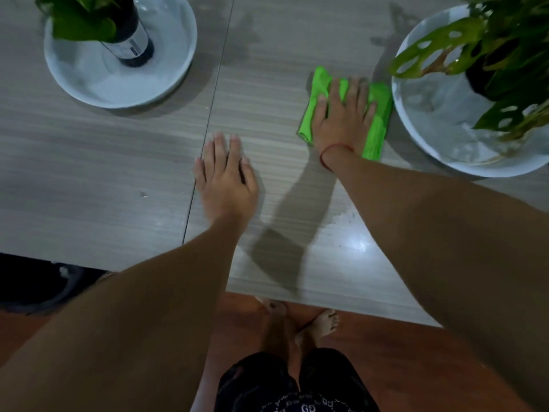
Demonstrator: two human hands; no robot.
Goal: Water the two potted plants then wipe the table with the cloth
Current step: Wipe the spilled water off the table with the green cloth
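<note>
A bright green cloth (377, 126) lies flat on the grey wood-grain table (104, 173), right beside the right-hand bowl. My right hand (344, 114) presses down on the cloth with fingers spread. My left hand (225, 176) rests palm-down on the bare table near its centre seam, holding nothing. At the far left a plant in a dark bottle (130, 34) stands in a white bowl (175, 69). At the far right a plant with holed leaves (481, 49) sits in a second white bowl (430, 120).
Wet streaks show on the table between the bowls and a wet patch (344, 224) shines near the front edge. The table's front edge runs just above my bare feet (320, 322) on the reddish floor. A dark object (35, 283) sits under the table's left corner.
</note>
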